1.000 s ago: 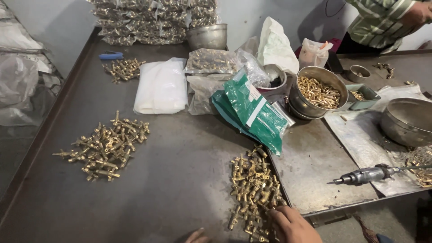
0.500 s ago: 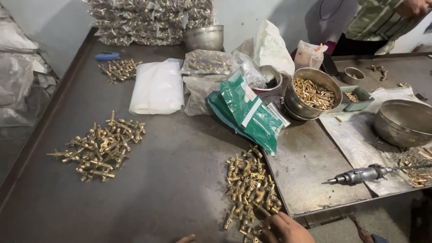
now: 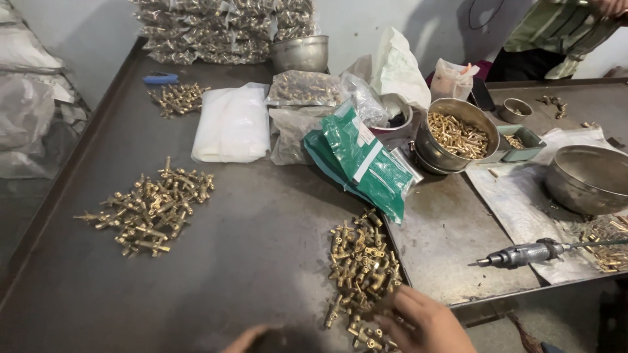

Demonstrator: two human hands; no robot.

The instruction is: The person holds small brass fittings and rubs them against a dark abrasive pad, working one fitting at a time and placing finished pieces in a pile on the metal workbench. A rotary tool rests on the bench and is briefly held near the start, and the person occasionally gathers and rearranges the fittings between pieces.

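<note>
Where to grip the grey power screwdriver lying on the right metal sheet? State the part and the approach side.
Grip the grey power screwdriver around its thick ribbed body, near the middle, coming down from above with the right hand. It lies flat, narrow tip pointing left and hose trailing right, so the fingers can close across the barrel. The tip is too thin to hold, and the brass fittings heap lies off to its left.

On the surface [image 3: 261, 261] we see one heap of fittings [image 3: 363, 274] at six o'clock, under our right hand [image 3: 422, 323]. A second heap [image 3: 154, 209] lies at nine o'clock. The power tool [image 3: 523, 253] rests at three o'clock. The bowl of small parts [image 3: 454, 137] stands at one o'clock, behind the foil pouch [image 3: 363, 160].
</note>
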